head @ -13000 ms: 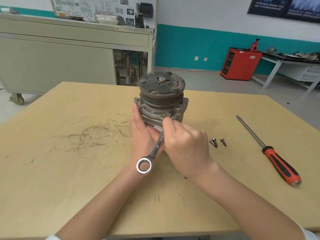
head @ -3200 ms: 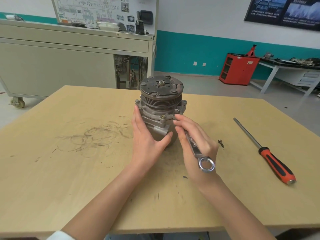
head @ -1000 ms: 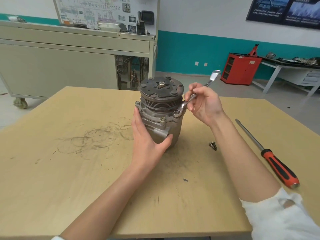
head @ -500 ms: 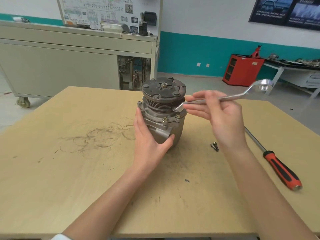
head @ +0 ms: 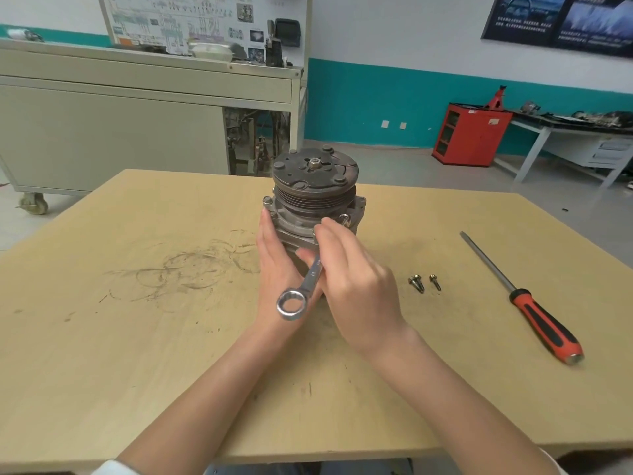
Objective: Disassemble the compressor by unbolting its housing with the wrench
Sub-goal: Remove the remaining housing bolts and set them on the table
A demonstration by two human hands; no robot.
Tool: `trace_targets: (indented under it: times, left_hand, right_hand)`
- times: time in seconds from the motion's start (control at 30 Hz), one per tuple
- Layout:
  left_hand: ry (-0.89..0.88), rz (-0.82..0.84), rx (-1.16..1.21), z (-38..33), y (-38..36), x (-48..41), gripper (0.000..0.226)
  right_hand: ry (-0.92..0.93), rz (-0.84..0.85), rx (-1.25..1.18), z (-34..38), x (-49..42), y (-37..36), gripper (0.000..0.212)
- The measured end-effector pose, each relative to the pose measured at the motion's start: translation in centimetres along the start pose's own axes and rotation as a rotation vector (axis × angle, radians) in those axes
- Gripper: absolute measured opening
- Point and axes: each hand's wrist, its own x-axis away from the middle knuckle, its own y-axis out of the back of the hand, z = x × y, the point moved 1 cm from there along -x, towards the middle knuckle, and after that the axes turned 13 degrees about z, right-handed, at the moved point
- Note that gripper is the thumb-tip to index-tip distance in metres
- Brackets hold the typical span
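The compressor [head: 315, 197] stands upright in the middle of the worktop [head: 137, 337], pulley face up. The left hand [head: 277, 269] braces its left side, fingers [head: 265, 231] laid flat up the housing and thumb hooked round the front. The right hand [head: 356, 286] curls its fingers round the shank of the wrench [head: 310, 282]. The wrench's working end is hidden beneath them at the front of the flange, so I cannot tell whether it sits squarely on a bolt head; the ring end hangs free toward the person. Two loose bolts [head: 416, 284] and a screwdriver [head: 544, 320] lie to the right. The cast body looks heavy and rigid, yet probably twists on the worktop under torque, so it is best gripped low around the housing, not by the pulley, which likely spins. The smooth steel wrench wants a hold farther out for leverage.
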Motion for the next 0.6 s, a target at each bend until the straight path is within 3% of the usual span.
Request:
trace_targets:
  times: [0.13,0.17,0.3,0.4,0.47,0.6]
  left_hand:
    - [-0.010,0.105,-0.040,0.2,0.4,0.2,0.097]
    - [-0.008,0.131,-0.064,0.1,0.6,0.4,0.103]
    - [-0.019,0.157,-0.117,0.0,0.9,0.9,0.117]
    - [-0.024,0.153,-0.134,-0.1,0.9,0.8,0.118]
    - [-0.024,0.152,-0.139,-0.1,0.9,0.9,0.119]
    - [-0.017,0.150,-0.125,-0.1,0.8,0.9,0.119]
  right_hand:
    - [0.061,-0.090,-0.060,-1.1,0.6,0.0,0.015]
    - [0.045,-0.088,-0.230,-1.8,0.7,0.1,0.021]
    - [-0.208,0.058,-1.325,-6.4,-0.1,0.4,0.023]
    - [-0.454,0.141,-1.821,-9.6,-2.2,-0.9,0.020]
    - [-0.590,0.226,-1.953,-10.9,-3.9,-2.2,0.022]
    - [-0.724,0.415,-1.935,-11.6,-7.3,-4.3,0.026]
